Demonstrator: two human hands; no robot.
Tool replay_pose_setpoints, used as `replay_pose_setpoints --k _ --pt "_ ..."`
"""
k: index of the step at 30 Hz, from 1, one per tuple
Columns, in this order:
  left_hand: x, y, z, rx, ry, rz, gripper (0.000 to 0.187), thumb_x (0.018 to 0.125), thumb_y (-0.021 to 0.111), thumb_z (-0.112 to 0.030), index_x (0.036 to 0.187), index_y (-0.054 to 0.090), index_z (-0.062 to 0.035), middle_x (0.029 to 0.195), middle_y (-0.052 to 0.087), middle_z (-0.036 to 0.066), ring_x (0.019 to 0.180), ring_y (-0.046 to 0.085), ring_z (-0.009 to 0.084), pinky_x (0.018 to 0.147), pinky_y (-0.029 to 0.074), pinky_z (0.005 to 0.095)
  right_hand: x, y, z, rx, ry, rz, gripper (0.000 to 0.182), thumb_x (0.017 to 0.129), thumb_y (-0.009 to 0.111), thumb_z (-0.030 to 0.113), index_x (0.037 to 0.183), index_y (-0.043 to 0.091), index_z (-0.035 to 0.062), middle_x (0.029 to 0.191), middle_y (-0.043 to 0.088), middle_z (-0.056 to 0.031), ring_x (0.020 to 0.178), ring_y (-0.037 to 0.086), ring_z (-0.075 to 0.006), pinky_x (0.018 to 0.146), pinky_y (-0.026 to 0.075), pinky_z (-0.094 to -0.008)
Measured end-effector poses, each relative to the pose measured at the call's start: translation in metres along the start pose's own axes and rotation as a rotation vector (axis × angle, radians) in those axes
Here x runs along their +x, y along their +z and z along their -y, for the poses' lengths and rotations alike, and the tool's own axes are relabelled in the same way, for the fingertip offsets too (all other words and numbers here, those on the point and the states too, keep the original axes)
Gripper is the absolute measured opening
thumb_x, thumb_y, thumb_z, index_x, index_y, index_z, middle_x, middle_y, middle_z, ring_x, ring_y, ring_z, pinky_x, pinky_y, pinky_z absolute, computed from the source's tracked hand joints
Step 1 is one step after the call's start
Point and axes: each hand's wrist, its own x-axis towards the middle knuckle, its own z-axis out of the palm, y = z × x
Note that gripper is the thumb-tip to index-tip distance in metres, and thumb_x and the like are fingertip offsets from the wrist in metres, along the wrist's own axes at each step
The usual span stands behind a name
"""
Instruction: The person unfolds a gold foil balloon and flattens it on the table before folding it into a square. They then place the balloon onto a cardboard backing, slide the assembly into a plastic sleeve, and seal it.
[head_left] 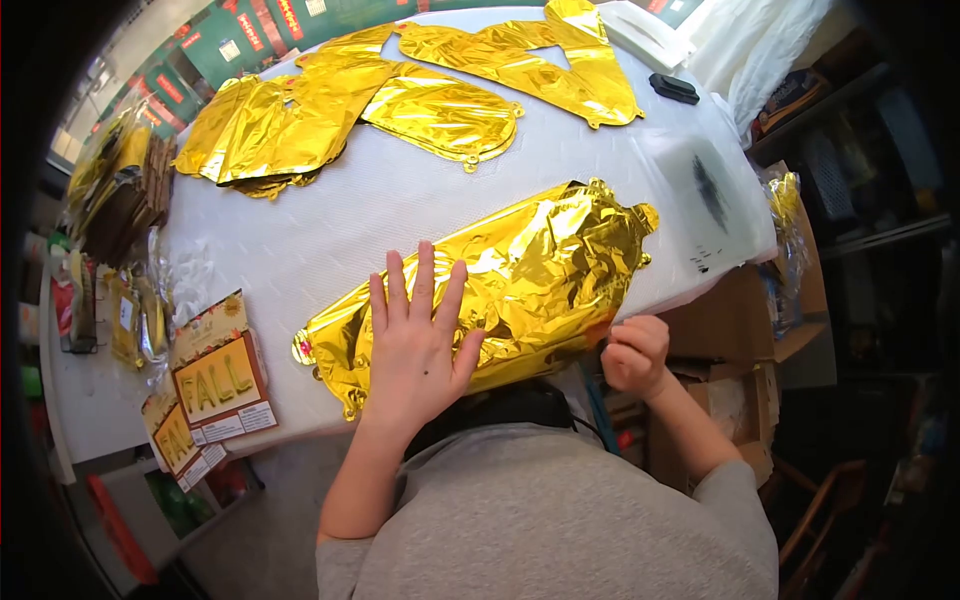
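Note:
A crumpled gold foil balloon (540,270) lies flat along the table's near edge, slanting up to the right. My left hand (415,345) rests on its left part, fingers spread and stretched out. At the balloon's lower right edge is my right hand (636,355), its fingers curled in; what they hold, if anything, is hidden. A small pink and white spot shows at the balloon's left tip, beyond my left hand.
More gold foil pieces (440,110) lie along the far side of the white table (250,235). Printed FALL packages (222,385) sit at the left edge. A black object (674,88) and a clear plastic bag (700,190) lie at right, above cardboard boxes (735,320).

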Motion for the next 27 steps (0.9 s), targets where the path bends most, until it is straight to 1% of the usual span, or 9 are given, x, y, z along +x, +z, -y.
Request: replay_pose_setpoints --k 2,3,6,8,10,12,15,22,27 --pt "0.000 0.001 0.000 0.005 0.003 -0.007 0.073 0.101 0.061 -0.040 0.164 0.040 -0.0091 0.174 0.023 0.024 0.158 0.017 0.0548 0.127 0.013 0.0653 -0.022 0.007 0.004 -0.235 -0.084 0.040 0.042 0.083 0.075 0.002 0.118 0.058 0.0179 0.124 0.057 -0.0066 0.112 0.058 -0.0303 0.092 0.050 -0.0457" --pt "0.000 0.002 0.000 0.013 0.006 -0.013 0.073 0.101 0.061 -0.040 0.164 0.040 -0.0091 0.174 0.023 0.024 0.158 0.017 0.0548 0.127 0.013 0.0648 -0.023 0.016 0.009 -0.245 0.015 0.058 0.048 0.082 0.079 0.006 0.121 0.058 0.0223 0.130 0.055 -0.0055 0.120 0.054 -0.0298 0.096 0.048 -0.0462" --pt "-0.001 0.004 0.001 0.023 0.018 -0.031 0.072 0.102 0.060 -0.040 0.164 0.040 -0.0094 0.174 0.023 0.023 0.158 0.017 0.0541 0.128 0.012 0.0639 -0.017 0.025 0.011 -0.219 -0.011 0.014 0.051 0.081 0.079 0.007 0.125 0.058 0.0236 0.130 0.054 -0.0056 0.118 0.055 -0.0303 0.098 0.047 -0.0467" --pt "-0.002 0.005 0.002 0.031 0.018 -0.033 0.072 0.102 0.059 -0.040 0.164 0.040 -0.0096 0.174 0.023 0.023 0.158 0.017 0.0537 0.128 0.012 0.0637 -0.001 0.021 0.017 -0.207 -0.022 0.007 0.047 0.084 0.080 0.011 0.125 0.060 0.0250 0.130 0.058 -0.0018 0.117 0.056 -0.0275 0.101 0.045 -0.0456" --pt "-0.001 0.007 0.002 0.037 0.023 -0.044 0.071 0.102 0.059 -0.040 0.164 0.040 -0.0098 0.174 0.024 0.023 0.158 0.018 0.0533 0.128 0.013 0.0636 0.013 0.015 0.018 -0.207 -0.131 0.063 0.039 0.088 0.078 0.019 0.123 0.068 0.0312 0.134 0.065 0.0060 0.119 0.058 -0.0183 0.108 0.040 -0.0411" --pt "-0.002 0.007 0.002 0.047 0.022 -0.044 0.071 0.102 0.059 -0.041 0.164 0.040 -0.0101 0.174 0.024 0.023 0.158 0.018 0.0530 0.128 0.013 0.0633 0.029 0.012 0.017 -0.173 -0.192 0.050 0.033 0.092 0.074 0.020 0.124 0.069 0.0286 0.136 0.068 0.0060 0.120 0.060 -0.0156 0.109 0.040 -0.0413" --pt "-0.003 0.010 0.003 0.066 0.026 -0.054 0.072 0.102 0.059 -0.042 0.164 0.040 -0.0110 0.174 0.025 0.023 0.158 0.019 0.0529 0.128 0.013 0.0627 0.072 -0.005 0.025 0.058 -0.124 0.247 0.040 0.089 0.071 0.010 0.128 0.070 0.0182 0.134 0.071 -0.0044 0.124 0.066 -0.0237 0.115 0.040 -0.0484" --pt "-0.002 0.011 0.004 0.086 0.012 -0.050 0.072 0.103 0.058 -0.044 0.165 0.038 -0.0146 0.173 0.026 0.023 0.158 0.019 0.0522 0.129 0.014 0.0619 0.151 0.002 0.009 0.330 0.014 0.732 0.050 0.085 0.073 0.010 0.134 0.069 0.0166 0.135 0.070 -0.0063 0.130 0.064 -0.0229 0.121 0.039 -0.0538" --pt "-0.002 0.012 0.005 0.085 0.016 -0.054 0.071 0.104 0.056 -0.045 0.166 0.038 -0.0157 0.173 0.026 0.022 0.158 0.020 0.0521 0.129 0.014 0.0615 0.184 0.007 0.002 0.395 0.083 0.863 0.079 0.059 0.073 -0.001 0.137 0.069 0.0148 0.140 0.063 -0.0093 0.131 0.057 -0.0357 0.111 0.045 -0.0452"
